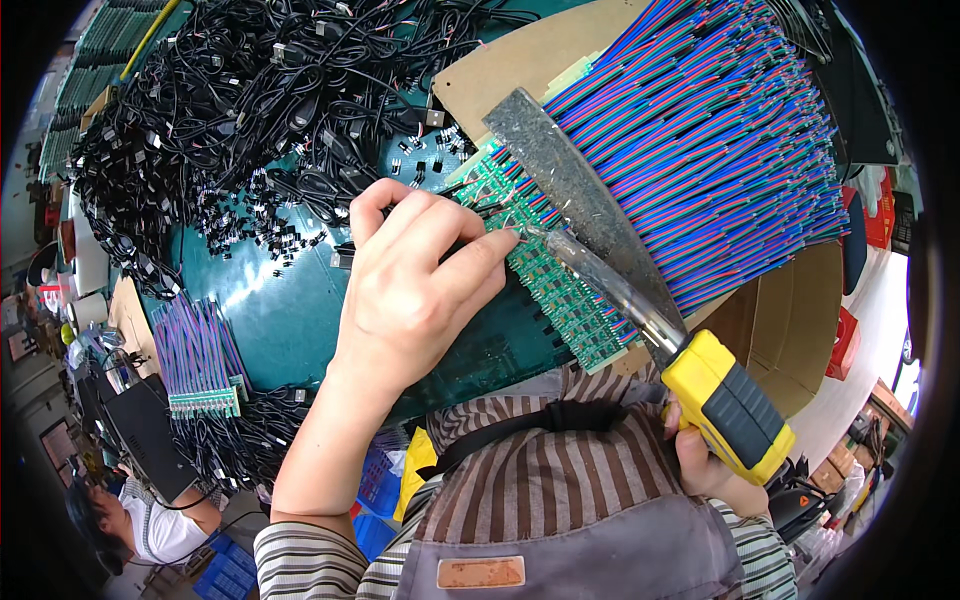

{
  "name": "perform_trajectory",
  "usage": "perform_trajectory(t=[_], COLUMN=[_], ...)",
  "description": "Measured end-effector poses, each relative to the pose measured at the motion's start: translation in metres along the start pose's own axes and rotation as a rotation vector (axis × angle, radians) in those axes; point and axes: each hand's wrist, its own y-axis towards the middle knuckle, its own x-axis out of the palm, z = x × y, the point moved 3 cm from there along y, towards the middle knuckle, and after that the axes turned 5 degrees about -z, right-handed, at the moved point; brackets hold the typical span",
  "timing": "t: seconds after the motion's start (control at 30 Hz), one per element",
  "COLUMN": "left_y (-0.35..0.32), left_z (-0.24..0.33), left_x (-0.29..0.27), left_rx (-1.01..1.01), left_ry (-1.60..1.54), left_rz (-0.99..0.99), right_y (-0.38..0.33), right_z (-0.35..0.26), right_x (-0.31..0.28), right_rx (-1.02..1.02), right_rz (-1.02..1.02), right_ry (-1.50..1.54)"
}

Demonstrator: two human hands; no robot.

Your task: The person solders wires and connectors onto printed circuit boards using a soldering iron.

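Note:
My right hand point(695, 462) grips a yellow-and-black soldering gun point(735, 405). Its metal tip reaches left to a row of small green circuit boards point(565, 300). Beside that tip, the fingers of my left hand point(420, 275) are pinched together on a thin wire at the boards; the fingers partly hide it. Black cable ends show just past my knuckles. From the boards, blue, red and green wires point(700, 150) fan out to the right. Across them lies a long, dark metal bar point(590, 190), with bits of debris on its surface.
A big heap of black USB cables point(230, 110) covers the far left of the green table mat point(290, 335). Nearer left lies a bundle of purple-wired boards point(205, 400). A cardboard box point(800, 310) stands at right. Another person point(150, 520) sits at lower left.

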Motion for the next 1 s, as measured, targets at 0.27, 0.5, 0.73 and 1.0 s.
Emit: perform_trajectory(t=[0.27, 0.5, 0.73, 1.0], left_y=[-0.002, -0.001, 0.002, 0.003], left_z=[0.0, 0.0, 0.0, 0.003], left_x=[0.001, 0.002, 0.001, 0.006], left_rx=[-0.002, 0.012, 0.062, 0.015], left_ry=[0.011, 0.012, 0.021, 0.02], left_rz=[0.012, 0.03, 0.087, 0.078], right_y=[-0.005, -0.01, -0.012, -0.013], right_z=[0.004, 0.006, 0.003, 0.005], right_x=[-0.005, -0.008, -0.008, -0.007], right_rx=[-0.012, 0.169, 0.205, 0.167], right_rz=[-0.026, 0.01, 0.003, -0.039], right_ry=[-0.044, 0.106, 0.224, 0.219])
